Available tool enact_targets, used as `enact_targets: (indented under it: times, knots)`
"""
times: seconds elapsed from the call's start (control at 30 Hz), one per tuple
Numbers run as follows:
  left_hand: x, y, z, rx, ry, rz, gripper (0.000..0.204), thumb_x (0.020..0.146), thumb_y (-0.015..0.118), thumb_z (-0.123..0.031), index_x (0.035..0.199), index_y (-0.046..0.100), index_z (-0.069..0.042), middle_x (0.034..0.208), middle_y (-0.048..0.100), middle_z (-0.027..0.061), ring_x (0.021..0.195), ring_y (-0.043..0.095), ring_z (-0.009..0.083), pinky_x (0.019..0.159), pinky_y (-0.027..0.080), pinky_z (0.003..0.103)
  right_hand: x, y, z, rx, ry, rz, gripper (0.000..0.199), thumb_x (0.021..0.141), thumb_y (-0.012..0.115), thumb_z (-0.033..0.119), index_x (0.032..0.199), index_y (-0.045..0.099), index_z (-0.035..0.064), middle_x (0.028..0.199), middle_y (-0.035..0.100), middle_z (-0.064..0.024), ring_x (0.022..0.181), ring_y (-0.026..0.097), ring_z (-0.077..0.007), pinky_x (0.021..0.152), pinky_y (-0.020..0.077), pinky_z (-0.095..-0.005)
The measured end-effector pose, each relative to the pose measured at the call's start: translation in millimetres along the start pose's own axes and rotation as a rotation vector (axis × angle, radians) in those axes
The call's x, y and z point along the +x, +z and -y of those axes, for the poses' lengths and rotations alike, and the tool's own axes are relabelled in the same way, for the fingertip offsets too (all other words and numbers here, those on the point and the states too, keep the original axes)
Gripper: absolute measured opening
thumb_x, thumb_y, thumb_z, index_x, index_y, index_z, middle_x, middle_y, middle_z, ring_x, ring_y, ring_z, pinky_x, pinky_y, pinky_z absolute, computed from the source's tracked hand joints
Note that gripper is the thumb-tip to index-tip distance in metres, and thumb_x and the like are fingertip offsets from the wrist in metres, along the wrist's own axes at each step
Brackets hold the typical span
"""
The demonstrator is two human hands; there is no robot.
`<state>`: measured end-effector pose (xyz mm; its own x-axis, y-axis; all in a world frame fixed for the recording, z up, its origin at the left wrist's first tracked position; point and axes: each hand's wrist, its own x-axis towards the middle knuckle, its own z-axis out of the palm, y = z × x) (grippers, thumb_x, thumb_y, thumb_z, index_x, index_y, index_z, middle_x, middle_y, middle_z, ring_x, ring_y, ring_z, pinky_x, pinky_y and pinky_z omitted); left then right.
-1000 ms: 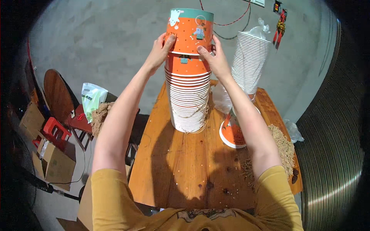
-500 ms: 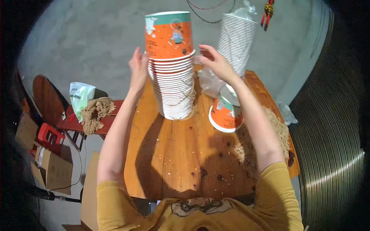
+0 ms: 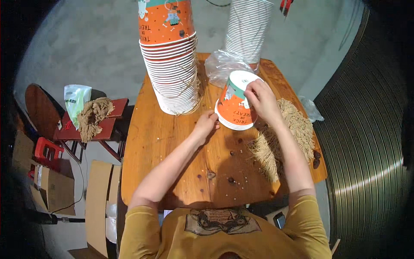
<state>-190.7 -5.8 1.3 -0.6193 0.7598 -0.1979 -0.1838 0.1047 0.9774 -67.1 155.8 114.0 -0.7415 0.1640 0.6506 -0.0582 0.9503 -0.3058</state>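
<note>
A short stack of upside-down paper buckets [image 3: 236,108], orange with a green band and a white base on top, stands between my hands on the wooden table [image 3: 172,151]. At its left rim is my left hand [image 3: 206,126], fingers curled against the stacked edges. My right hand [image 3: 264,102] is at the upper right side, its bent fingers closed at the bucket's wall near the base; part of that grip is hidden. Farther left rises a tall stack of the same buckets [image 3: 172,73], upside down, with straw-coloured strands hanging on its right side.
A tall white stack [image 3: 248,32] stands behind crumpled clear plastic [image 3: 224,67]. Beige stringy strands [image 3: 293,129] lie on the right of the table. To the left are a dark red bench [image 3: 103,127] with a plastic bag and cloth, a red stool, and cardboard boxes [image 3: 58,185].
Both hands have left the tall stack's sides and come down to the short stack of buckets. The whole view has shifted, so the table sits higher and farther left.
</note>
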Motion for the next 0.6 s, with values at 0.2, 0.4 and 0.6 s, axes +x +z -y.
enact_targets:
  times: [0.2,0.4,0.6]
  knots:
    - [25.0,12.2,17.7,-0.851,-0.204,0.089,0.025,0.098,0.042,-0.019,0.117,0.051,-0.006,0.111,0.062,0.0103,0.101,0.061,0.0219,0.089,0.051,0.039,-8.2,-2.1,-13.6,0.137,0.008,-0.118,0.012,0.084,0.057,0.012,0.084,0.053,0.0007,0.084,0.053,-0.012,0.084,0.052,-0.0301,0.076,0.0423,-0.0378]
    - [46.5,16.8,4.7,-0.889,-0.067,0.132,0.026,0.097,0.044,-0.016,0.119,0.052,-0.005,0.112,0.062,0.0095,0.099,0.063,0.0227,0.088,0.051,0.043,-12.1,-13.5,-30.5,0.222,0.101,-0.232,0.012,0.084,0.058,0.011,0.083,0.053,0.0003,0.083,0.053,-0.0114,0.082,0.052,-0.027,0.075,0.0418,-0.0355]
    - [61.0,20.7,-8.0,-0.81,-0.102,0.109,0.022,0.095,0.049,-0.016,0.114,0.055,-0.006,0.109,0.064,0.0072,0.099,0.063,0.0213,0.087,0.051,0.043,-13.7,-19.8,-37.6,0.153,0.072,-0.278,0.013,0.085,0.057,0.012,0.083,0.052,0.0002,0.084,0.052,-0.0102,0.08,0.053,-0.0243,0.073,0.0433,-0.0337]
